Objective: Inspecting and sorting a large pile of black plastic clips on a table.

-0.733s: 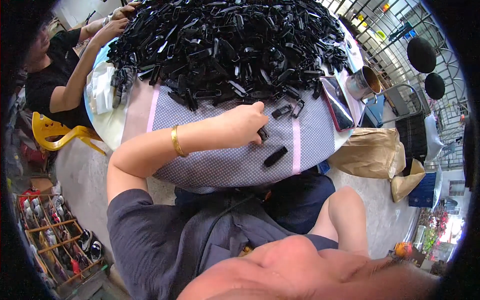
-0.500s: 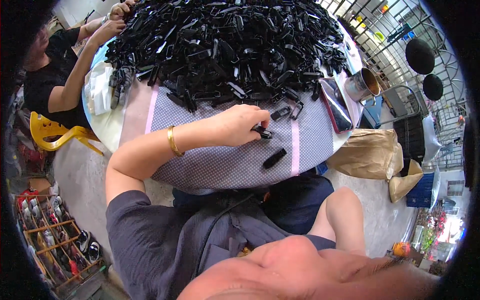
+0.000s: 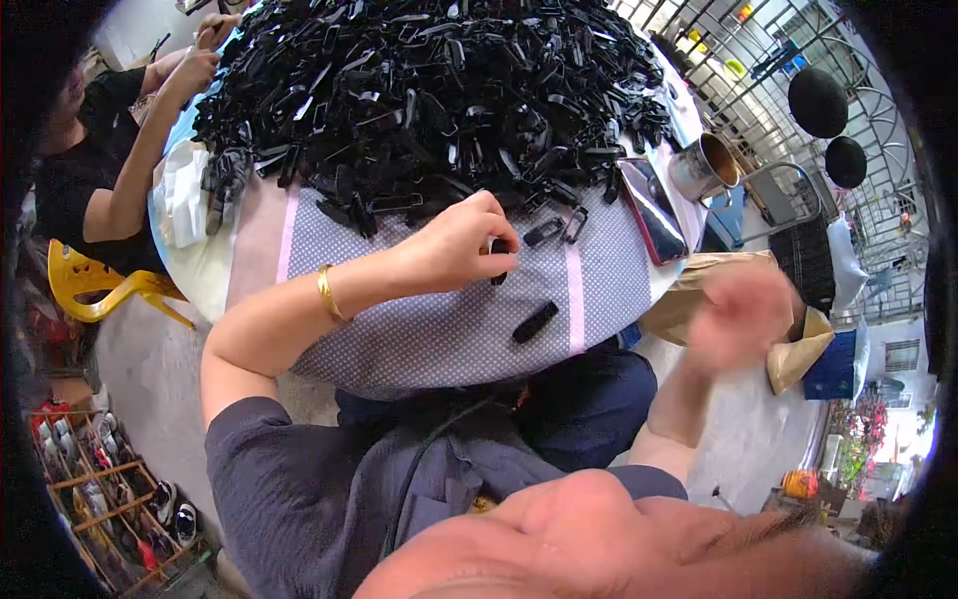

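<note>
My left hand (image 3: pixel 469 240), a gold bangle on its wrist, is closed over the table with fingers and thumb around a small black plastic piece (image 3: pixel 499 262). Most of that piece is hidden by the fingers. Another black elongated piece (image 3: pixel 536 322) lies alone on the dotted cloth, nearer to me. Two loose frame-like black pieces lie just right of the hand, at the edge of a big heap of black plastic pieces (image 3: pixel 429 110). My right hand (image 3: pixel 743 314) is raised off the table's right edge, in front of a brown paper bag; motion smears its fingers.
On the table's right side are a phone (image 3: pixel 654 210) with a red edge and a metal cup (image 3: pixel 704 168). White cloth (image 3: pixel 182 195) lies at the left. A co-worker's hands (image 3: pixel 205 55) reach the heap's far left. A yellow chair (image 3: pixel 100 285) stands beside the table.
My right hand has come up into view beside the table. My left hand has turned slightly, still holding a black piece. The whole view has shifted a little.
</note>
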`<state>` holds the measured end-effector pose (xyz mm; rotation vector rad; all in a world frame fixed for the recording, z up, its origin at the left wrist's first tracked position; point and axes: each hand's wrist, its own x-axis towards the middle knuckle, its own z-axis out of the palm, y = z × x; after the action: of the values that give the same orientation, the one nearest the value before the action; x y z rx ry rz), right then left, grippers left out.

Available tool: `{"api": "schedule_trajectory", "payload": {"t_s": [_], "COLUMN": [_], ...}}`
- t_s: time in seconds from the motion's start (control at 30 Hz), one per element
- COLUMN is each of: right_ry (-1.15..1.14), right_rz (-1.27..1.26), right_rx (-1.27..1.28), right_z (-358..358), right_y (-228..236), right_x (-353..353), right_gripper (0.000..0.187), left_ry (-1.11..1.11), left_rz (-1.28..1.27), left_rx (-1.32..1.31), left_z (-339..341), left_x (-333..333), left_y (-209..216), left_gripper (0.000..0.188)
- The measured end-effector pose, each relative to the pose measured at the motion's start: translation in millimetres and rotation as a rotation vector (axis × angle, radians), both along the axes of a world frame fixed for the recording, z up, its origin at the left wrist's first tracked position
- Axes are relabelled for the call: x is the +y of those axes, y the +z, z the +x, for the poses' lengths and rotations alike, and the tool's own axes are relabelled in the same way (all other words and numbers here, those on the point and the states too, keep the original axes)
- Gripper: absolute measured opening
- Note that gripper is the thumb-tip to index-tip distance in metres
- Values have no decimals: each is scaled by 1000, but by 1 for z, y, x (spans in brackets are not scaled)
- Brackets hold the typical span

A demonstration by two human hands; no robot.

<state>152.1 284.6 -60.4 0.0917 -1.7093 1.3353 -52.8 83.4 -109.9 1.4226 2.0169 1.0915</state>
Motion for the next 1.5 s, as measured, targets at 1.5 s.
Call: {"api": "schedule_trajectory", "payload": {"t_s": [1.5], "right_ry": [-44], "right_rz": [492], "right_rx": [-316], "right_z": [-88], "right_y": [-61], "right_x": [-50], "right_gripper": [18], "left_ry": [190], "left_rz": [386], "left_rx": [-878], "left_z": [15], "left_x": [12], "left_y": [-15], "left_gripper": [34]}}
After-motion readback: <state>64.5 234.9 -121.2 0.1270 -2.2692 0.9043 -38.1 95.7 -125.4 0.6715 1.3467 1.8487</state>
